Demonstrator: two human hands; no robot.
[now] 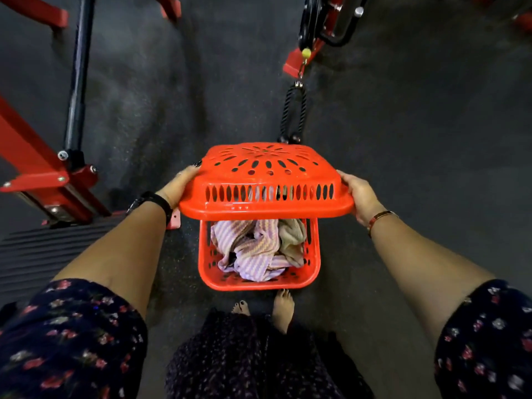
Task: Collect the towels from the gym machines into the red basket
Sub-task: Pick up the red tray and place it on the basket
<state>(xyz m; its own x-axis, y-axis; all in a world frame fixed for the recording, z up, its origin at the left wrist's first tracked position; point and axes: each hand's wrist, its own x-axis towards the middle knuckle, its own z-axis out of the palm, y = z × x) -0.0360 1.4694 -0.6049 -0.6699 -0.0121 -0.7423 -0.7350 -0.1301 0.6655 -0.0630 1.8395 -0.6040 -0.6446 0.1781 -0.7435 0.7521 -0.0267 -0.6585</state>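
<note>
A red perforated basket [259,282] stands on the dark floor just ahead of my bare feet. Inside it lie a crumpled lilac striped towel [253,249] and a beige towel [292,236]. Above its far half I hold a red perforated lid [264,182], tilted slightly. My left hand [180,184] grips the lid's left edge and my right hand [359,194] grips its right edge. The lid hides the back part of the basket.
A red and black machine frame [49,174] with a ribbed footplate [37,249] stands at the left. A black rope handle [292,113] hangs from a red cable machine [316,38] just beyond the basket. Dark rubber floor [417,139] spreads to the right.
</note>
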